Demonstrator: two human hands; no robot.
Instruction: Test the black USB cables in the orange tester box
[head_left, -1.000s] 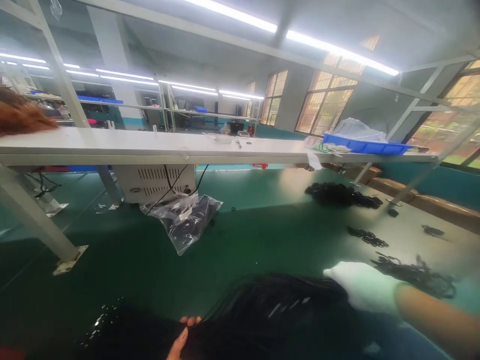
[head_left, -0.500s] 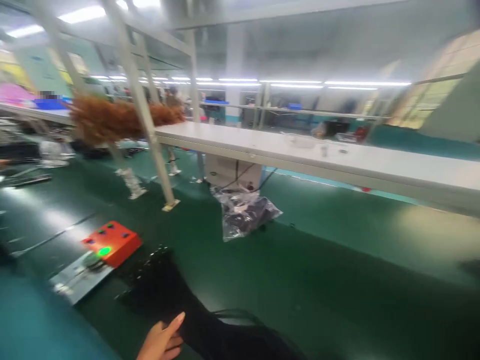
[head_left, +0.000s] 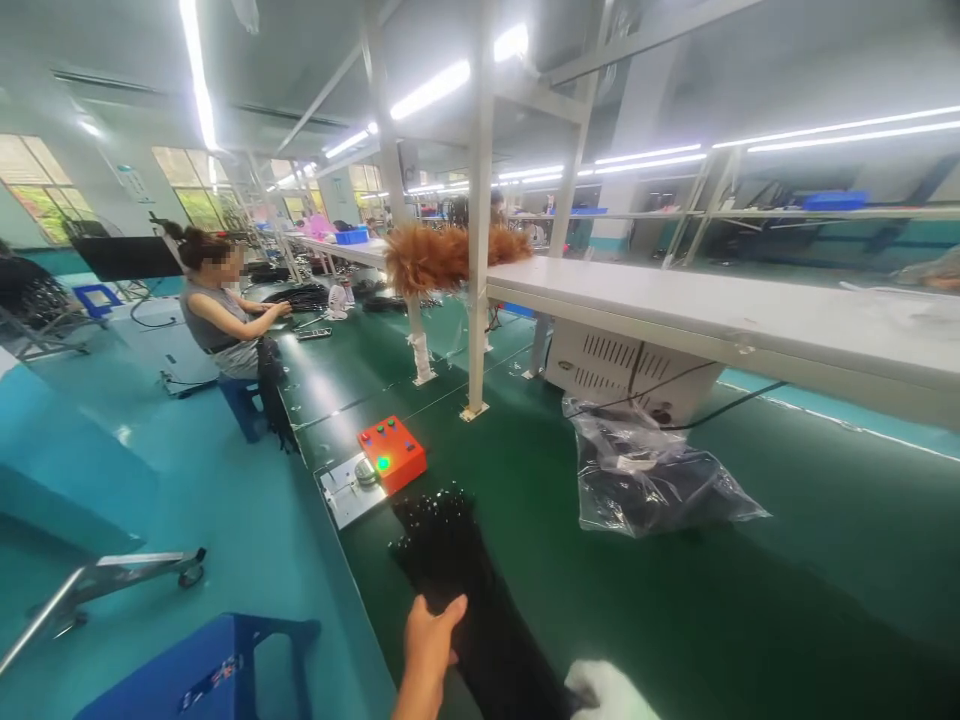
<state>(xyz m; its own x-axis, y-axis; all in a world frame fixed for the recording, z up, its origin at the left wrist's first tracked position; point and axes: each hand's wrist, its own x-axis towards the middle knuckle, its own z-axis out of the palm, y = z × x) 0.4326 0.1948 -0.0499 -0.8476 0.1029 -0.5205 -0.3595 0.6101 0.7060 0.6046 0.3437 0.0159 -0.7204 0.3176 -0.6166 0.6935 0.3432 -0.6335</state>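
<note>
A long black bundle of hair (head_left: 465, 575) lies stretched along the green belt (head_left: 750, 590), its far end by an orange control box (head_left: 392, 451). My bare left hand (head_left: 431, 640) rests on the bundle's left side, thumb apart and fingers curled over it. My right hand (head_left: 609, 692), in a white glove, sits at the frame's bottom edge against the bundle's near end; its fingers are mostly cut off.
A clear plastic bag of dark hair (head_left: 652, 480) lies on the belt under a white shelf (head_left: 712, 315). Ginger hair (head_left: 442, 255) hangs over that shelf. A seated person (head_left: 221, 320) works further down the line. A blue stool (head_left: 202, 670) stands near left.
The view has swung left along the line, bringing the seated person and control box into sight. My left hand now lies on the bundle and my gloved right hand is back in view.
</note>
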